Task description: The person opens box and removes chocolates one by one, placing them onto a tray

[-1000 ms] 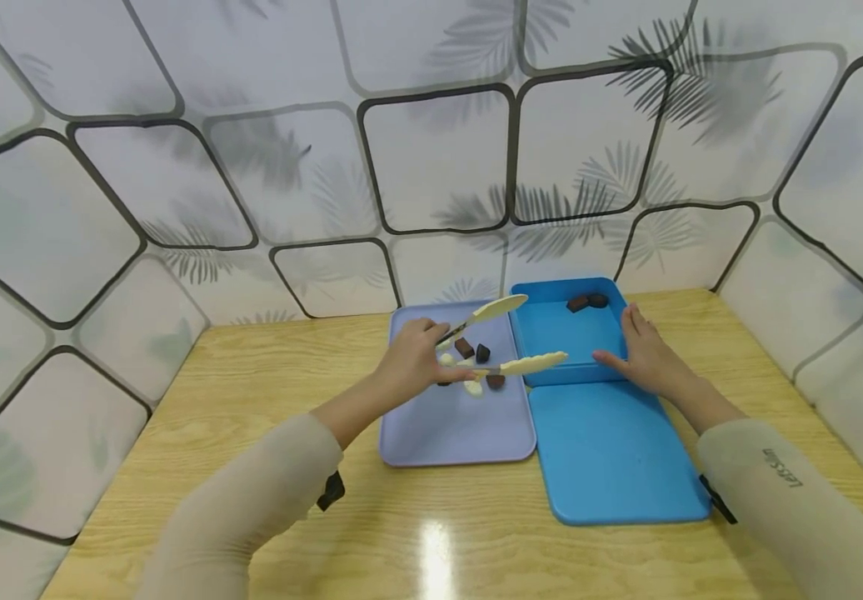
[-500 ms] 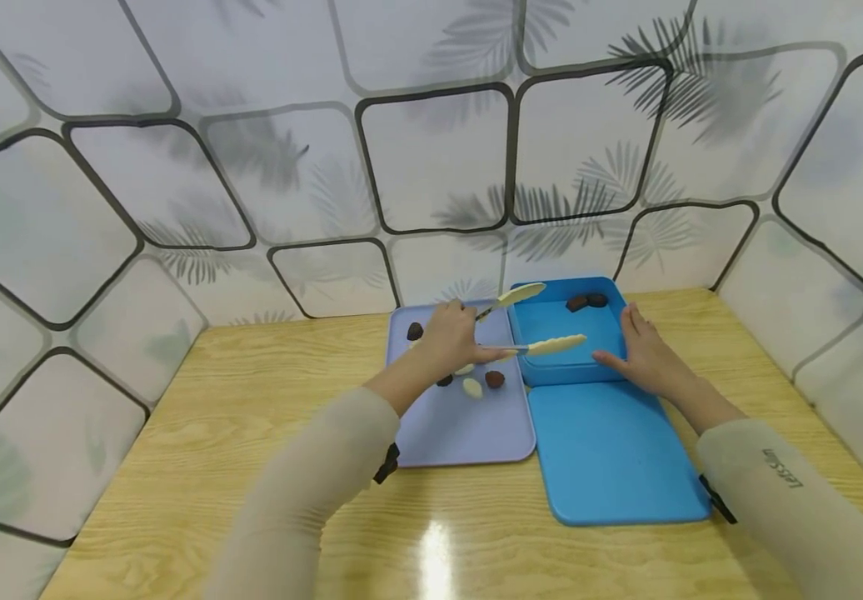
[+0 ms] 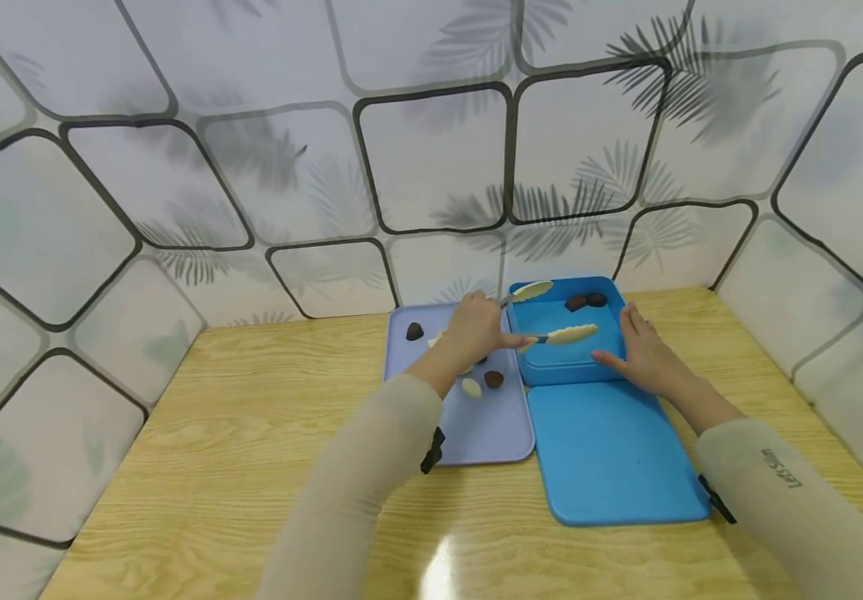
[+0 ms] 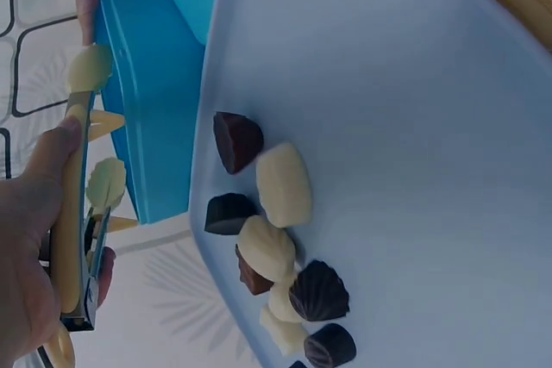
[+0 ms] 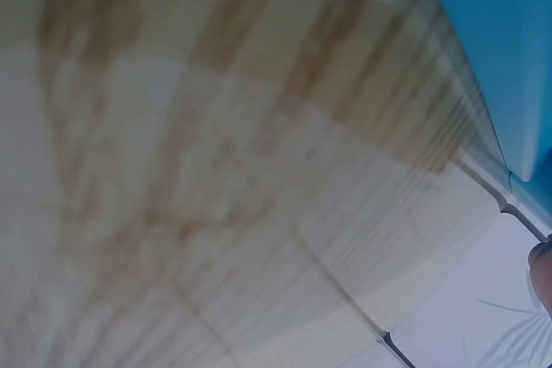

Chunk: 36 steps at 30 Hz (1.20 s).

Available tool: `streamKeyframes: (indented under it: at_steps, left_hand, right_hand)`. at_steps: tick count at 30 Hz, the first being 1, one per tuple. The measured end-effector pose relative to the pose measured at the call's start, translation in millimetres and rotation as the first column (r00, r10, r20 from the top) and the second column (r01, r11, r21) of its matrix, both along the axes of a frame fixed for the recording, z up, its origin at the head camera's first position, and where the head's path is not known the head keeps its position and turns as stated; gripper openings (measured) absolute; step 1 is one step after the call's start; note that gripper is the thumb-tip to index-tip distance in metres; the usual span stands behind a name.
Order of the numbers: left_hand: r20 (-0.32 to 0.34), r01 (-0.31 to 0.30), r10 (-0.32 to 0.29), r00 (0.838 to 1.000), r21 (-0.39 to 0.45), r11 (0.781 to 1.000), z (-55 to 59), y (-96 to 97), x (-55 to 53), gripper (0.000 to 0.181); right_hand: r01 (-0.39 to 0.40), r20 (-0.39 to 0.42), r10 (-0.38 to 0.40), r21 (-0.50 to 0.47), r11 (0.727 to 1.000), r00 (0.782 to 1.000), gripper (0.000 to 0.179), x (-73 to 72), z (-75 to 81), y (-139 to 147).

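My left hand grips a pair of tongs with cream-coloured tips. The tips stand apart over the blue box, and I see nothing between them. My right hand rests with extended fingers against the box's right side, its thumb at the front corner. Two dark chocolates lie at the back of the box. Left of it is a lilac tray with several dark, brown and white chocolates, among them a white barrel-shaped one and a ridged dark one. My left hand hides part of them.
A flat blue lid lies in front of the box, beside the tray. All stand on a wood-grain table. A patterned wall covering rises behind and at both sides.
My left hand has moved right with the tongs, from over the tray until the tips are over the blue box. My right hand has stayed at the box's side.
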State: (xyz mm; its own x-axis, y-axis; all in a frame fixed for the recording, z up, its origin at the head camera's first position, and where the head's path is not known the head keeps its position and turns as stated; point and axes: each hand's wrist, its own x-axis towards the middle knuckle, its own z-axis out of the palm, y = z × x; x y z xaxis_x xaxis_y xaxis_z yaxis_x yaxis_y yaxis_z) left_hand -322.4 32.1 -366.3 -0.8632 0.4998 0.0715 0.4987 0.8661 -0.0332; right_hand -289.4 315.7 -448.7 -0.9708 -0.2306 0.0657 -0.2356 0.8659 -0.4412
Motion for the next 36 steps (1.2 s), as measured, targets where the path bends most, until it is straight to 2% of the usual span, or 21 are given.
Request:
streamKeyframes:
  at_steps: [4, 7, 10, 12, 17, 21, 26, 33, 36]
  left_hand:
    - [0.013, -0.043, 0.043, 0.999, -0.02, 0.999, 3.0, 9.6, -5.1, 0.062]
    - [0.005, -0.078, 0.078, 0.997, -0.084, 0.993, 7.4, 18.9, -8.4, 0.069]
    - [-0.009, -0.079, 0.079, 0.997, -0.175, 0.981, 11.7, 29.6, -10.0, 0.072]
    - [0.003, -0.077, 0.079, 0.997, -0.201, 0.976, 12.7, 36.6, -10.3, 0.071]
    - [0.01, -0.088, 0.093, 0.996, -0.236, 0.968, 7.8, 50.1, -12.5, 0.062]
    - [-0.033, -0.085, 0.079, 0.996, -0.284, 0.955, 3.9, 56.9, -15.1, 0.059]
    - [-0.025, -0.074, 0.07, 0.997, -0.297, 0.952, 7.2, 66.2, -15.3, 0.057]
    - [0.035, -0.125, 0.138, 0.99, -0.249, 0.96, 4.1, 77.1, -12.1, 0.054]
    - [0.04, -0.147, 0.161, 0.986, -0.236, 0.961, 2.5, 78.9, -10.9, 0.052]
  right_hand:
    - [0.0, 0.004, 0.0, -0.001, 1.0, 1.0, 0.102, -1.1, -0.3, -2]
    - [-0.006, 0.001, 0.006, -0.002, 1.0, 1.0, 0.102, -1.8, 0.3, -3]
    - [-0.008, -0.003, 0.008, -0.001, 1.0, 1.0, 0.102, -2.3, 1.4, -4]
    - [-0.006, -0.004, 0.006, 0.004, 1.0, 1.0, 0.102, -2.4, 1.9, -4]
    - [0.002, 0.005, -0.002, 0.016, 1.0, 1.0, 0.102, -1.8, 1.9, -3]
    - [-0.008, 0.013, 0.008, 0.012, 1.0, 1.0, 0.102, 0.3, 2.2, -3]
    - [-0.031, 0.025, 0.031, 0.007, 0.999, 0.999, 0.101, 2.1, 4.8, -4]
    - [-0.031, 0.031, 0.031, 0.021, 0.999, 0.999, 0.101, 1.9, 7.9, -4]
    - [-0.034, 0.022, 0.033, 0.021, 0.999, 0.999, 0.101, 1.1, 7.7, -3]
